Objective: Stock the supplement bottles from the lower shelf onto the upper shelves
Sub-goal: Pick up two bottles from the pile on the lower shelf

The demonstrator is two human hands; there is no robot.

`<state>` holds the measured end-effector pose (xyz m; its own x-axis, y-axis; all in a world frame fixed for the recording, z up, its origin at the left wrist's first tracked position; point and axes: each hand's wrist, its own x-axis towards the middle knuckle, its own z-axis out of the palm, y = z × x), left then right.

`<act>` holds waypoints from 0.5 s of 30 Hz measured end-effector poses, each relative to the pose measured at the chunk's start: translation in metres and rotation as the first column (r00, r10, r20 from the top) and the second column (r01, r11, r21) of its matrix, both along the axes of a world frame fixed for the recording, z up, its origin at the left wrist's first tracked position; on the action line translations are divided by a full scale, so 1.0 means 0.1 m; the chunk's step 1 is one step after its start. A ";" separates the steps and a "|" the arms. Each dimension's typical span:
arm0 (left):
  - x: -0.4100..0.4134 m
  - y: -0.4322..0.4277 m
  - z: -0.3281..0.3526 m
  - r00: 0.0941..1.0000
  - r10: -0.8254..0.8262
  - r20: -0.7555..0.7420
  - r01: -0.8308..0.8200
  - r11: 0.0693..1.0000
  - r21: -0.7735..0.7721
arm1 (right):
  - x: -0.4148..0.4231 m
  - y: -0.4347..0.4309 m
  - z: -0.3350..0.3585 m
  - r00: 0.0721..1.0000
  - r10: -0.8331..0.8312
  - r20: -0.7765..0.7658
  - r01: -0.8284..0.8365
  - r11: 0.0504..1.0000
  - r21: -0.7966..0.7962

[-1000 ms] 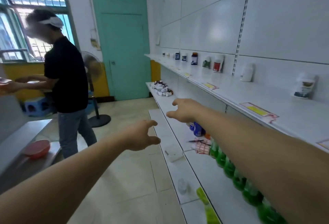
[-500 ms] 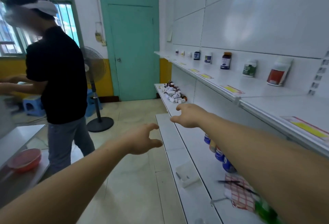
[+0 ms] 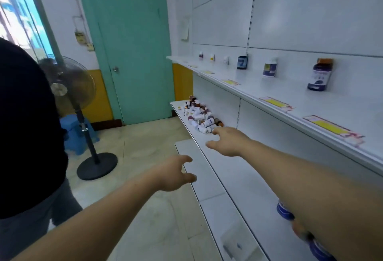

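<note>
A heap of small supplement bottles (image 3: 200, 115) lies on the far end of the lower white shelf (image 3: 232, 169). My right hand (image 3: 227, 141) reaches over that shelf just short of the heap, fingers apart and holding nothing. My left hand (image 3: 176, 172) hangs lower, by the front edge of the bottom shelf, also spread and holding nothing. On the upper shelf (image 3: 269, 97) single bottles stand apart against the back wall: a dark purple one (image 3: 320, 77), a white one (image 3: 269, 68) and a dark blue one (image 3: 242, 62).
A person in a black shirt (image 3: 27, 136) stands close at the left. A standing fan (image 3: 80, 103) and a blue stool (image 3: 77, 134) are behind them by the teal door (image 3: 132, 53). Blue-capped bottles (image 3: 285, 212) sit under my right forearm. Yellow price labels (image 3: 275, 102) line the upper shelf edge.
The view has moved forward along the shelves; the bottle heap is nearer and my right hand has come close to it. Both hands stay spread with nothing in them.
</note>
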<state>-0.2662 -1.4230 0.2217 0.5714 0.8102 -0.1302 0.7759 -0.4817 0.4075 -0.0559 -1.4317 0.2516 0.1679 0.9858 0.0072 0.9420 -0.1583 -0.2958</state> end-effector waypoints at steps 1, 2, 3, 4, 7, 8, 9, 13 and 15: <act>0.06 0.26 -0.04 1.000 -0.009 0.000 0.009 1.000 0.002 | 0.06 0.26 -0.05 1.000 -0.006 -0.001 0.006 1.000 0.003; 0.13 0.52 -0.09 1.000 -0.015 0.002 0.015 1.000 0.001 | 0.12 0.54 -0.10 1.000 -0.007 -0.003 0.007 1.000 0.007; 0.19 0.79 -0.13 1.000 -0.020 0.002 0.020 1.000 -0.002 | 0.18 0.82 -0.15 1.000 -0.005 -0.002 0.005 1.000 0.009; 0.26 1.06 -0.17 1.000 -0.023 -0.004 0.023 1.000 -0.007 | 0.25 1.11 -0.19 1.000 0.000 -0.001 0.000 1.000 0.009; 0.41 1.83 -0.24 0.999 -0.011 -0.047 0.010 1.000 -0.010 | 0.43 1.94 -0.25 0.999 -0.023 -0.030 0.022 1.000 -0.013; 0.44 2.08 -0.25 0.999 -0.005 -0.054 0.005 1.000 -0.006 | 0.49 2.20 -0.26 0.998 -0.034 -0.045 0.033 0.999 -0.022; 0.46 2.32 -0.25 0.999 0.000 -0.053 0.000 1.000 -0.007 | 0.53 2.45 -0.26 0.997 -0.043 -0.062 0.041 0.999 -0.031; 0.49 3.28 -0.28 0.998 -0.004 -0.069 0.003 1.000 -0.022 | 0.64 3.35 -0.33 0.996 -0.055 -0.072 0.049 0.996 -0.079; 0.51 3.81 -0.32 0.996 -0.013 -0.086 0.010 1.000 -0.027 | 0.67 3.81 -0.40 0.995 -0.075 -0.063 0.068 0.993 -0.099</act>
